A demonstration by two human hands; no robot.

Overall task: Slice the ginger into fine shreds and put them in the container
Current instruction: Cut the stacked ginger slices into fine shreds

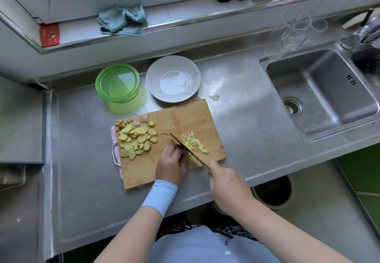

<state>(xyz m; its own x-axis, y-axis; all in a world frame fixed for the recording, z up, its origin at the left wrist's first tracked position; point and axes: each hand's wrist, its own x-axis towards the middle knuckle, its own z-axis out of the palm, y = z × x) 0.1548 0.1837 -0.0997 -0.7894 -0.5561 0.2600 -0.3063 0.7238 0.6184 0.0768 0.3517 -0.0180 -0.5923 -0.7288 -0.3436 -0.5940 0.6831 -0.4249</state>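
A wooden cutting board (181,116) lies on the steel counter. A pile of round ginger slices (135,139) covers its left part, with knobbly ginger ends at the far left corner. Fine ginger shreds (194,144) lie to the right of the knife blade (185,148). My right hand (226,182) grips the knife handle, blade angled across the board. My left hand (171,164) is curled, knuckles against the blade's left side, pressing down ginger that is mostly hidden under the fingers. A green-rimmed round container (117,83) stands beyond the board, with nothing visible in it.
A grey plate (153,82) sits beside the container. The sink (320,94) is at the right, with glass cups (292,34) behind it. A green cloth (123,20) lies on the window ledge. A bin (273,195) stands on the floor below the counter edge.
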